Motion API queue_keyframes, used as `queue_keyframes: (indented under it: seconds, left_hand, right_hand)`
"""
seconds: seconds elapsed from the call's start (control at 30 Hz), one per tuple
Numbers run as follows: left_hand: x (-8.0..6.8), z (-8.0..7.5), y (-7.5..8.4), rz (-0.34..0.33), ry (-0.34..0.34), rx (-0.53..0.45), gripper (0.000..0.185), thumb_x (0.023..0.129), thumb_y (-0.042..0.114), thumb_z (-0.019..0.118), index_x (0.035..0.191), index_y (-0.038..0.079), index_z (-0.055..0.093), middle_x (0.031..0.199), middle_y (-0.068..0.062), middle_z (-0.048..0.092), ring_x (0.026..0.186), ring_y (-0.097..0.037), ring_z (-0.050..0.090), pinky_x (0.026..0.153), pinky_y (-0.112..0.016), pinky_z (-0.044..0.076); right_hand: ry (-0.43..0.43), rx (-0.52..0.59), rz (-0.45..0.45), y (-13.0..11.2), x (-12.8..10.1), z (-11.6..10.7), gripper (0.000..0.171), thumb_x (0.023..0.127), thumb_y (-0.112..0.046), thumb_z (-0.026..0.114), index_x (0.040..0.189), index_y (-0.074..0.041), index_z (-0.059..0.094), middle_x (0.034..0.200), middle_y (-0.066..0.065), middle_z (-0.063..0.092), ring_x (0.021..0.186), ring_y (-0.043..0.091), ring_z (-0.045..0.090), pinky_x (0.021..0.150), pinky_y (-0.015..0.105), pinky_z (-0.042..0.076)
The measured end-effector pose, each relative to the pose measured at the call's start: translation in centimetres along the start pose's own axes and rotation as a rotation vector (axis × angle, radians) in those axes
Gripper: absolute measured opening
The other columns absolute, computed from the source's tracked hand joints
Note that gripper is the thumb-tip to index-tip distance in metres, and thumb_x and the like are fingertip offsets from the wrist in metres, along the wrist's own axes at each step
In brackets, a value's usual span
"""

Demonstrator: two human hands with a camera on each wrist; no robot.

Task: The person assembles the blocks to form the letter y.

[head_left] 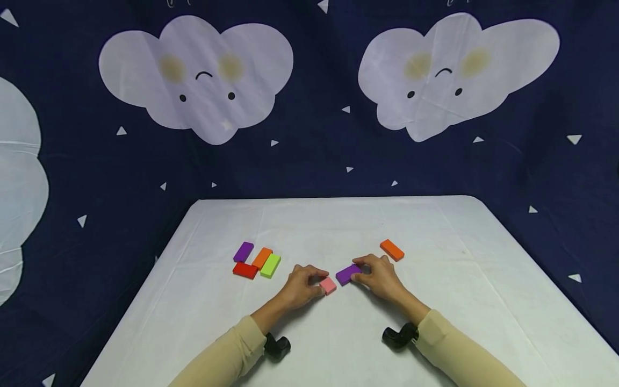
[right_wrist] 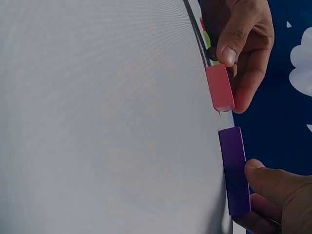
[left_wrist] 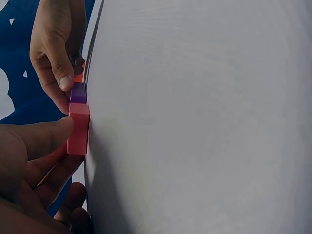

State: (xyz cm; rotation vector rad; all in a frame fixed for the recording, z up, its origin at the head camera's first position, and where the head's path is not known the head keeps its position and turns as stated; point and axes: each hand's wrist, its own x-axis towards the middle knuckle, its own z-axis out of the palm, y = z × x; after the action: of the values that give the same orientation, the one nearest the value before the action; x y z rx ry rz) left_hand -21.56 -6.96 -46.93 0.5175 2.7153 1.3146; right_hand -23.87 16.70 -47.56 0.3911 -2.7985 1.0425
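Near the middle of the white table, my left hand point(head_left: 301, 287) pinches a pink block point(head_left: 328, 286) between thumb and fingers. Just to its right, my right hand point(head_left: 379, 278) holds a purple block point(head_left: 347, 274) by its right end, thumb on the near side. A small gap separates the two blocks in the head view. From the right wrist, the pink block point(right_wrist: 220, 88) and the longer purple block point(right_wrist: 234, 170) also show apart. In the left wrist view the purple block point(left_wrist: 78, 92) is partly hidden behind the pink block point(left_wrist: 78, 129).
Left of the hands lie a second purple block point(head_left: 243, 251), a red block point(head_left: 245, 270), an orange block point(head_left: 262, 258) and a lime green block point(head_left: 270, 265), close together. Another orange block point(head_left: 392, 250) lies beyond my right hand. A dark blue cloth point(head_left: 319, 161) hangs behind the table point(head_left: 338, 226).
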Motion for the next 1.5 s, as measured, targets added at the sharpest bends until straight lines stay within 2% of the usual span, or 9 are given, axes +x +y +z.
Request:
queue_keyframes:
  seconds: [0.3,0.57,0.9,1.5]
  left_hand:
    - [-0.2,0.3,0.4,-0.019,0.028,0.001,0.034,0.075,0.010,0.074,0.109,0.011,0.070,0.105,-0.005,0.067,0.088,-0.014,0.040,0.075,-0.028,0.032]
    - [-0.3,0.9,0.6,-0.022,0.063,-0.007,0.034,0.075,0.009,0.073,0.108,0.010,0.070,0.102,-0.007,0.067,0.085,-0.014,0.039,0.072,-0.026,0.030]
    - [-0.4,1.5,1.0,-0.025,0.114,0.004,0.033,0.074,0.010,0.073,0.107,0.009,0.071,0.100,-0.007,0.066,0.089,-0.014,0.042,0.076,-0.027,0.032]
    - [-0.2,2.3,1.4,-0.031,0.170,0.037,0.034,0.071,0.011,0.076,0.104,0.005,0.071,0.090,-0.006,0.067,0.084,-0.015,0.045,0.075,-0.029,0.031]
  right_hand:
    - [0.004,-0.004,-0.022,0.1,0.1,0.1,0.036,0.073,-0.020,0.078,0.108,-0.013,0.072,0.104,0.006,0.072,0.084,0.020,0.047,0.071,0.028,0.030]
    - [-0.025,-0.006,-0.019,0.0,0.4,0.1,0.037,0.075,-0.020,0.076,0.112,-0.014,0.070,0.110,0.006,0.070,0.083,0.018,0.045,0.071,0.027,0.031]
    - [-0.061,-0.011,-0.029,-0.1,0.7,0.0,0.039,0.078,-0.021,0.074,0.115,-0.014,0.068,0.115,0.007,0.069,0.083,0.017,0.042,0.070,0.027,0.030]
    - [-0.076,-0.004,-0.030,-0.5,1.4,0.4,0.037,0.077,-0.020,0.075,0.114,-0.017,0.070,0.112,0.005,0.070,0.079,0.016,0.042,0.067,0.028,0.028]
